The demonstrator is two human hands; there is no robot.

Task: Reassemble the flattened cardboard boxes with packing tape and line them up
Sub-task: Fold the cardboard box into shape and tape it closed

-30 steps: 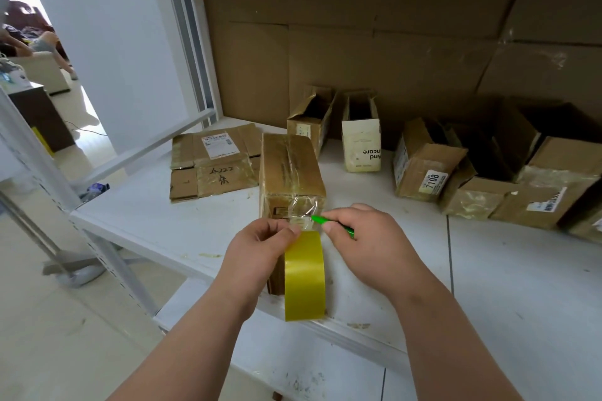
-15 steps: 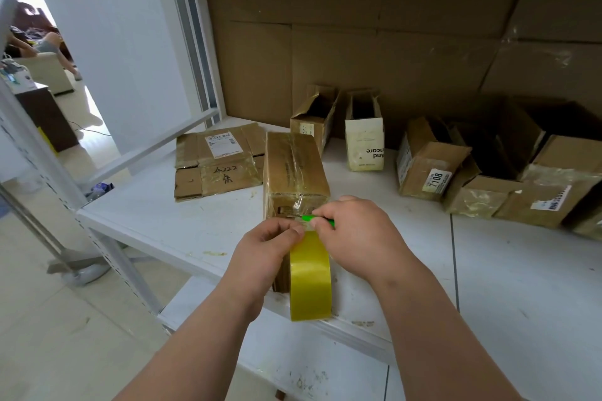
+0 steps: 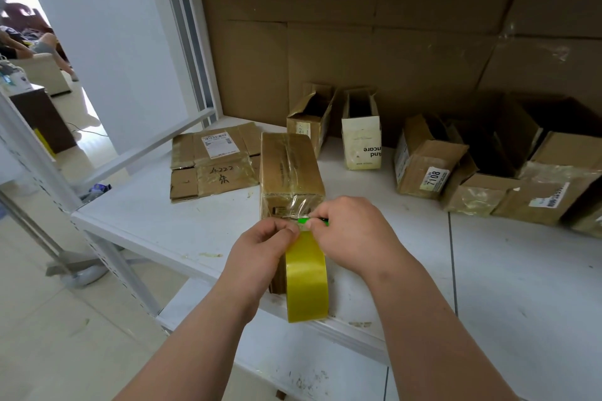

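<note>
White shelving forms the work area; its lower shelf (image 3: pixel 182 231) carries all the boxes, backed by a wall of brown cardboard sheets (image 3: pixel 374 52).

Left hand (image 3: pixel 264 254): fingers curled, pinching the upper part of the yellow tape roll (image 3: pixel 306 280), which stands on edge at the shelf's front edge, against the near end of the tall taped box (image 3: pixel 290 172).

Right hand (image 3: pixel 351 234): fingers curled around a green-handled cutter (image 3: pixel 308 221). The green tip sits at the clear tape strip that runs from the roll up onto the box's near end. The two hands are almost touching above the roll.

Tall taped box: upright, near the front of the shelf, glossy tape running along its top face and down the near end.

Left of it: a flattened box (image 3: pixel 211 163) lying flat, with a white shipping label and handwritten marks.

Behind it: two small open boxes side by side, a brown one (image 3: pixel 308 127) and a white printed one (image 3: pixel 361 143).

Right: a group of open brown boxes close together, one bearing a "7108" label (image 3: pixel 423 169), the others (image 3: pixel 534 192) partly covered with glossy tape.

Far left, beyond the shelf frame: tiled floor (image 3: pixel 42 319) and a doorway into another room.
</note>
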